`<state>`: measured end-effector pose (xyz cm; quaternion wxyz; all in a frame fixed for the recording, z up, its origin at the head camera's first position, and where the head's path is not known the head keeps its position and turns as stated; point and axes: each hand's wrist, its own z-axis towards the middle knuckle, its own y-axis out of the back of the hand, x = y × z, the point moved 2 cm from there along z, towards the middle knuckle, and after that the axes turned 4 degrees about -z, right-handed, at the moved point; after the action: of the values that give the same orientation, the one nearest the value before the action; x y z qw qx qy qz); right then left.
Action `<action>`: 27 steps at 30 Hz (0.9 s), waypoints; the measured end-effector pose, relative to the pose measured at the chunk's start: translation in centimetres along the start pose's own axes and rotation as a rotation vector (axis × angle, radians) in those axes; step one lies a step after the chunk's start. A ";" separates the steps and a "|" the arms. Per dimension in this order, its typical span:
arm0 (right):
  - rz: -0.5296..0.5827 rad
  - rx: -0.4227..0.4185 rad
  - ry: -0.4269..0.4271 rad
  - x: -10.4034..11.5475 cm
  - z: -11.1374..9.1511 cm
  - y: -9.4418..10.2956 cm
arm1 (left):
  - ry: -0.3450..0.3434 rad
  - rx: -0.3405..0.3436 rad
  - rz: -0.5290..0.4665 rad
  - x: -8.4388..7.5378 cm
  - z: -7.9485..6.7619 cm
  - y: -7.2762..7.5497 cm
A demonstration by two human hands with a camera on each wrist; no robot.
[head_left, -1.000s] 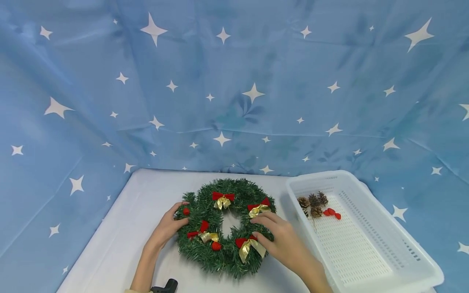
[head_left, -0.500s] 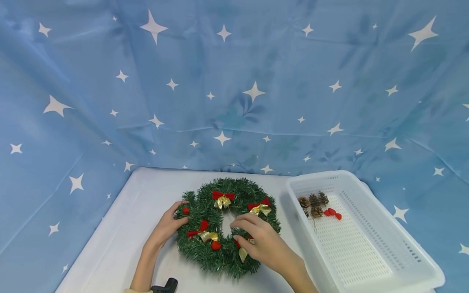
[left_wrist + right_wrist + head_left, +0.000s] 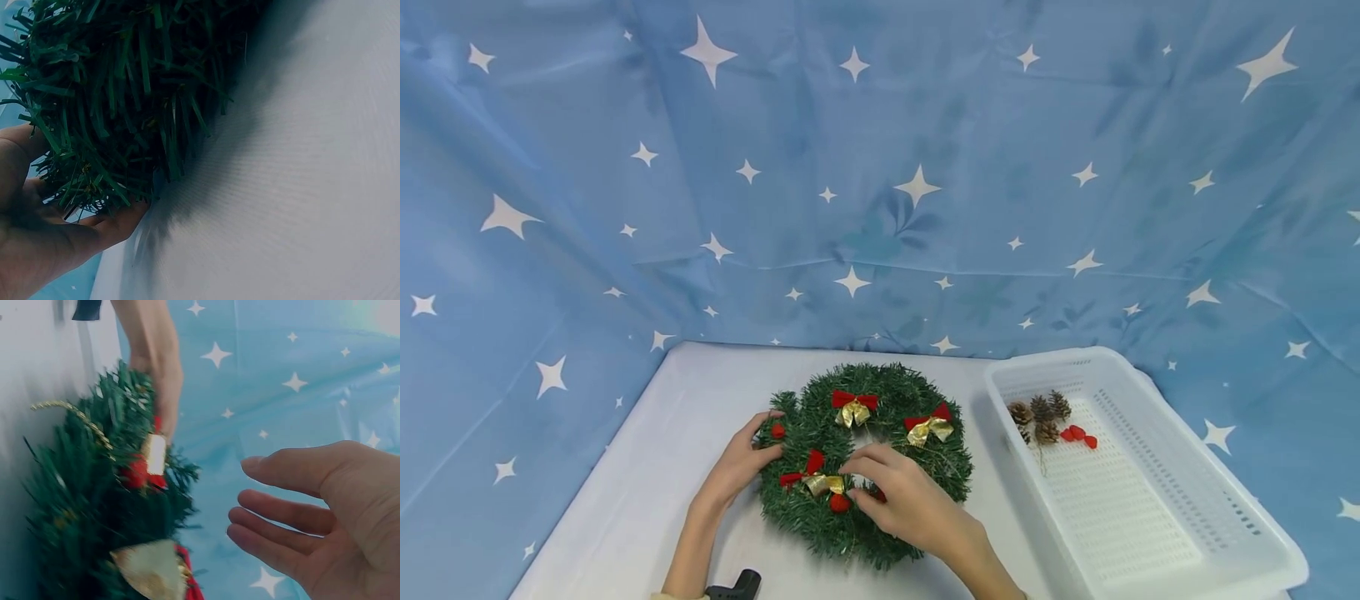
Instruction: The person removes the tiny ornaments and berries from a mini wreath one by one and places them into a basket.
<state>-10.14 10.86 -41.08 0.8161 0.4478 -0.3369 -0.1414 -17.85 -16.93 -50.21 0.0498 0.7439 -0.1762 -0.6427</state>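
A green tinsel wreath [image 3: 812, 525] lies on the white table, trimmed with red-and-gold bows and small red balls. My left hand [image 3: 735, 468] grips its left edge, fingers and thumb curled round the strands near a red ball [image 3: 778, 431]. In the left wrist view the fingers [image 3: 119, 228] reach under the greenery. Above the lower right part of the wreath hovers my right hand [image 3: 910, 504], holding nothing. It hides most of one bow there. In the right wrist view its thumb and fingers [image 3: 287, 512] are apart from the wreath, and two bows, one gold bow loop [image 3: 150, 569] nearest, show.
At the right stands a white plastic basket [image 3: 1150, 417] with several pine cones [image 3: 1040, 408] and red pieces [image 3: 1078, 436] in its far left corner. A blue star-patterned cloth [image 3: 880, 208] hangs behind the table. A black device [image 3: 735, 586] is by the left wrist.
My right hand has moved left across the wreath, from the right-hand bows toward the central hole and lower left bow. My left hand keeps its hold at the left edge.
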 end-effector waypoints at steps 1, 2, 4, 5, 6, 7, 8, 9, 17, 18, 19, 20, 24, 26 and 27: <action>-0.006 0.007 0.005 0.0 0.1 -0.3 | 0.002 0.000 -0.002 0.0 0.0 0.0; -0.009 0.015 0.010 0.0 0.1 -0.5 | 0.003 0.001 -0.001 -0.1 0.0 0.1; -0.010 0.023 0.020 -0.1 0.2 -1.0 | 0.001 0.005 0.000 -0.2 0.0 0.1; -0.010 0.020 0.023 -0.2 0.3 -1.3 | 0.000 0.008 -0.004 -0.2 0.0 0.1; -0.002 0.019 0.025 -0.2 0.3 -1.5 | 0.001 0.008 -0.012 -0.3 0.0 0.1; 0.012 0.020 0.030 -0.3 0.4 -1.7 | -0.001 0.007 -0.013 -0.3 0.0 0.1; 0.028 0.022 0.035 -0.3 0.4 -1.9 | -0.001 0.006 -0.011 -0.3 0.0 0.1; 0.039 0.025 0.039 -0.4 0.5 -2.1 | -0.001 0.004 -0.009 -0.2 -0.1 0.1; 0.007 0.059 0.027 -0.7 0.5 -3.2 | 0.007 0.009 0.002 -0.1 -0.1 -0.1; 0.003 0.059 0.022 -0.8 0.5 -3.3 | 0.007 0.009 0.000 -0.1 -0.1 -0.1; -0.004 0.059 0.020 -0.8 0.5 -3.4 | 0.002 0.011 -0.002 -0.1 0.0 -0.1; -0.008 0.060 0.016 -0.9 0.5 -3.5 | -0.003 0.014 -0.004 -0.1 0.1 -0.1; 0.009 0.097 0.002 -1.0 0.6 -4.0 | -0.006 0.035 -0.019 -0.3 0.3 -0.1; 0.013 0.118 -0.002 -1.0 0.6 -4.2 | -0.002 0.044 -0.021 -0.4 0.3 0.1; 0.010 0.125 0.000 -1.0 0.6 -4.3 | 0.001 0.049 -0.022 -0.5 0.3 0.1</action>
<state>-11.03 8.63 -44.81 0.7873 0.4962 -0.3473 -0.1157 -18.24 -16.84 -49.75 0.0247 0.7473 -0.1835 -0.6382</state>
